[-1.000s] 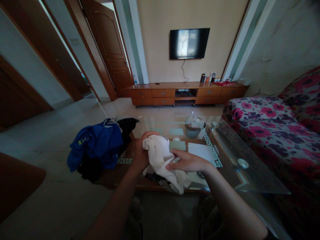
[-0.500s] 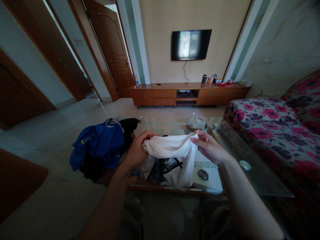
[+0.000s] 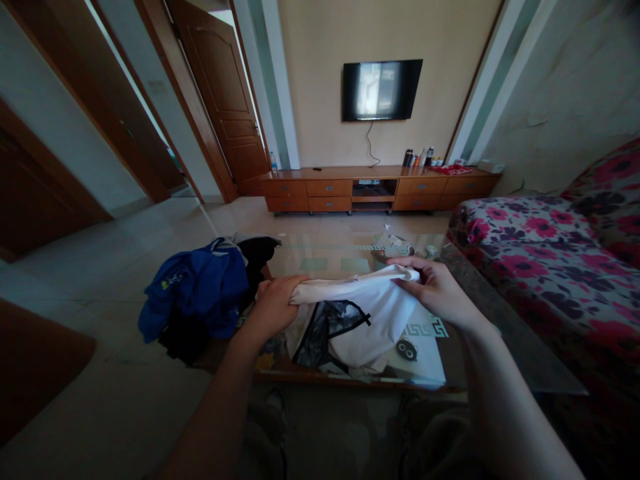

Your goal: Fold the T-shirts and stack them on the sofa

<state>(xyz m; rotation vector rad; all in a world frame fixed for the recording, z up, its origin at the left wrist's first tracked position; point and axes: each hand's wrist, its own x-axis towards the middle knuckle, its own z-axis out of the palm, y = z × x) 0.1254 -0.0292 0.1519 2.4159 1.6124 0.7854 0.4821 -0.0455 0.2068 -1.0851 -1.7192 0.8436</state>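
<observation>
Between my two hands a white shirt (image 3: 373, 327) with a dark grey patterned panel and black trim is stretched over the glass table. My left hand (image 3: 277, 303) is closed round its upper left edge. The upper right edge is pinched in my right hand (image 3: 437, 287), between thumb and fingers. The shirt's lower part hangs down onto the tabletop in loose folds. Just right of it lies a small black round object (image 3: 407, 350) with two pale rings. A heap of clothes with a blue garment (image 3: 200, 287) and black pieces is left of my left hand.
The glass coffee table (image 3: 525, 360) reaches to the right, close to a flowered sofa (image 3: 540, 233). Crumpled pale material (image 3: 397, 247) shows near the table's far side. Beyond stands a low wooden cabinet (image 3: 330, 189) with bottles, below a wall television (image 3: 383, 90).
My hands have moved apart, the right one outward to the right. The shirt's upper edge is now pulled straighter and more of the dark panel shows.
</observation>
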